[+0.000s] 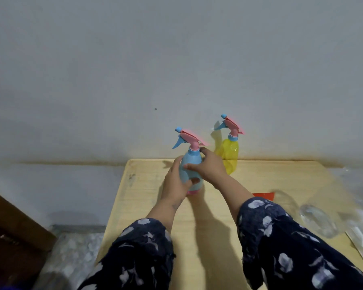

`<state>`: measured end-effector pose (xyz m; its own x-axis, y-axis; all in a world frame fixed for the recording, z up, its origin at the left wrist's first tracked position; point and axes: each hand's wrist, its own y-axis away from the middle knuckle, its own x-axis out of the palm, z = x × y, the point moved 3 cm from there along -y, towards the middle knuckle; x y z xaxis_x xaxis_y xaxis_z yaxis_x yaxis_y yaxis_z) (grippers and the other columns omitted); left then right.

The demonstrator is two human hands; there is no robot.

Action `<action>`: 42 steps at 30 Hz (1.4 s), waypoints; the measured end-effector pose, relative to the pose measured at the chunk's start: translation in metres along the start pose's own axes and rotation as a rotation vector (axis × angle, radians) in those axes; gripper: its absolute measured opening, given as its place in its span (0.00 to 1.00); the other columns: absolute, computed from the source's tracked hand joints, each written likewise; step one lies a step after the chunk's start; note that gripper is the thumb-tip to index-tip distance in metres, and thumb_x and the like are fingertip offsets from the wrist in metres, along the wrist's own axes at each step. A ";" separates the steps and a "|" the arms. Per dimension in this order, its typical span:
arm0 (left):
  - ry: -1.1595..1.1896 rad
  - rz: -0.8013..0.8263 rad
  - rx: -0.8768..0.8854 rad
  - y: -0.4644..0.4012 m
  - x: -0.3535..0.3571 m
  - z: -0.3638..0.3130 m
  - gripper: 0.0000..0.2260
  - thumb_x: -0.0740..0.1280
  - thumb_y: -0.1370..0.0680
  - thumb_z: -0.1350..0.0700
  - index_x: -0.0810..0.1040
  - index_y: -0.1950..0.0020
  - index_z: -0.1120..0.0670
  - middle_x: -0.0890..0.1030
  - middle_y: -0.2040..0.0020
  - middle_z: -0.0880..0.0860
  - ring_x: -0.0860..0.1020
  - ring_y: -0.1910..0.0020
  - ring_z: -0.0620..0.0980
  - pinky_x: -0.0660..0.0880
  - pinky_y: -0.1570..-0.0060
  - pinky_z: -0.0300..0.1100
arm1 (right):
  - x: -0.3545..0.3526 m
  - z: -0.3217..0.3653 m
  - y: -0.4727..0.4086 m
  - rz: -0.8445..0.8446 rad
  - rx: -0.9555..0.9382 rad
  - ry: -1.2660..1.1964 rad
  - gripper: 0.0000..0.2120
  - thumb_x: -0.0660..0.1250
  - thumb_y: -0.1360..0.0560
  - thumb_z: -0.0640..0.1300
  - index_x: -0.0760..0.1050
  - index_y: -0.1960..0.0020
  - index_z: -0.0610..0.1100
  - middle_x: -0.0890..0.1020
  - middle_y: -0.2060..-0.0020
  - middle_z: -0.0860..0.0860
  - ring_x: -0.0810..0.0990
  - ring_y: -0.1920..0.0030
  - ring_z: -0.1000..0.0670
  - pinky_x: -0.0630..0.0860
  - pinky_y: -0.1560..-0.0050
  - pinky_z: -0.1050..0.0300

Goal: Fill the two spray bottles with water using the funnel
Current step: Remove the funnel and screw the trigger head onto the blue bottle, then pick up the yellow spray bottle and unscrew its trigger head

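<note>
Two Hands on the Blue Bottle

We see the blue spray bottle (190, 170) upright on the wooden table (260, 185), the left hand (175, 183) wrapping its lower body, the right hand (208, 164) curled at its shoulder. We judge it light, smooth plastic; brace low, twist the collar. The yellow spray bottle (230, 155) stands just behind.

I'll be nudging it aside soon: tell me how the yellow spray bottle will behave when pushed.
The yellow spray bottle stands tall and narrow near the table back edge, with its trigger head still on, so a push up high would probably tip it. Its clear thin-looking wall suggests light plastic, likely sliding easily on the smooth wood. Whether it holds water cannot be told.
</note>
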<state>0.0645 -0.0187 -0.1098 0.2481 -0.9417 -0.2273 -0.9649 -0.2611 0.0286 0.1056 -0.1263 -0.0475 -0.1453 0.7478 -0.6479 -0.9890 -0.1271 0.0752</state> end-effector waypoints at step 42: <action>-0.358 0.049 0.094 -0.072 0.101 -0.011 0.30 0.73 0.27 0.49 0.65 0.28 0.52 0.69 0.32 0.52 0.68 0.33 0.52 0.68 0.35 0.49 | -0.073 -0.067 -0.046 -0.601 -0.073 -0.043 0.21 0.70 0.29 0.42 0.66 0.40 0.43 0.70 0.46 0.48 0.71 0.46 0.46 0.66 0.50 0.57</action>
<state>0.1596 -0.0970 -0.1245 0.1713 -0.8146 -0.5542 -0.9827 -0.1812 -0.0374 0.1634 -0.2191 -0.0546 0.4358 0.7279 -0.5293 -0.8941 0.2825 -0.3476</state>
